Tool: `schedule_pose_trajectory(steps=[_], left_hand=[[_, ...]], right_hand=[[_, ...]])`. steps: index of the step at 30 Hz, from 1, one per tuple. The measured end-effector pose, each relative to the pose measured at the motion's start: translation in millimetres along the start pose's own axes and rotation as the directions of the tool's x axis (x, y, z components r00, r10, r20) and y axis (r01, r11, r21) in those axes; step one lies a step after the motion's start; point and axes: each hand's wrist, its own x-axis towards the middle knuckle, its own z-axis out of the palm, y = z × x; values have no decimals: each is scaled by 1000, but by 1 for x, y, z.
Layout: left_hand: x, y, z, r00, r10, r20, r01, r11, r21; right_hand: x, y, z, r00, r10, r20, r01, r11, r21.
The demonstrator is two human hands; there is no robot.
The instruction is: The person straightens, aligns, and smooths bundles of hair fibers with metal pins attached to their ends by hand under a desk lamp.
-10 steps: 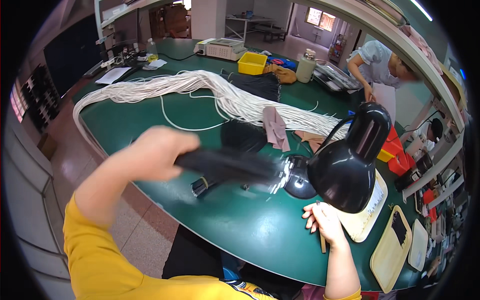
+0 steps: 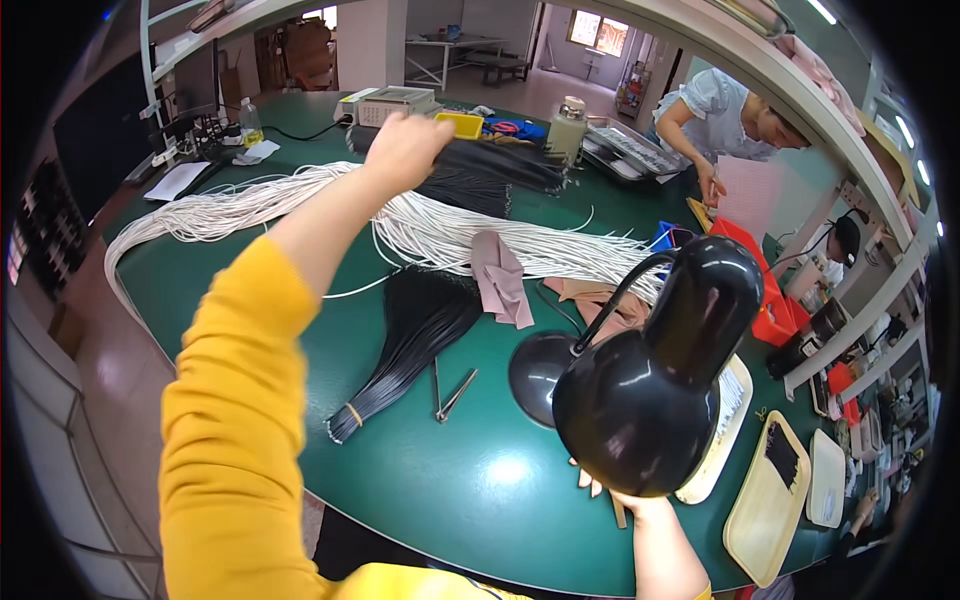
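Observation:
My left hand (image 2: 405, 152) is closed around one end of a bundle of black wires (image 2: 495, 163). It holds the bundle up over the far side of the table, above more black wires (image 2: 465, 193) lying there. My right hand (image 2: 640, 508) rests at the near edge, partly hidden under the black desk lamp (image 2: 635, 410); its visible fingertips are apart. A thin tan stick (image 2: 620, 514) lies beside that wrist. Another black wire bundle (image 2: 420, 325), tied with a tan band (image 2: 353, 412), lies mid-table. Metal tweezers (image 2: 452, 396) are next to it.
A long heap of white cables (image 2: 420, 222) crosses the green table (image 2: 430, 490). A pink cloth (image 2: 500, 278) lies against it. Cream trays (image 2: 745, 530) stand at right. A beige flask (image 2: 567, 130) and yellow bin (image 2: 460, 125) are at the back; a co-worker (image 2: 720, 120) leans in at far right.
My left hand has carried the black wire bundle away from me, from over the near-middle table to the far side. The banded bundle and tweezers now show fully. The view has shifted.

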Motion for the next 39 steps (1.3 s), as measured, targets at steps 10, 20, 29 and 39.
schedule_pose_trajectory(steps=[10, 20, 29, 39], left_hand=[[-23, 11, 30, 830, -246, 501, 290, 957, -10], [-143, 60, -62, 217, 103, 971, 477, 856, -197], [-185, 61, -56, 411, 79, 908, 727, 573, -378], [-252, 73, -102, 842, 195, 502, 456, -754, -472]], right_hand=[[9, 6, 4, 995, 81, 50, -83, 996, 29], [-4, -21, 20, 996, 21, 90, -23, 1000, 21], [-13, -37, 26, 998, -7, 57, 8, 1000, -29], [-11, -32, 24, 990, -85, 114, 91, 995, -49]])
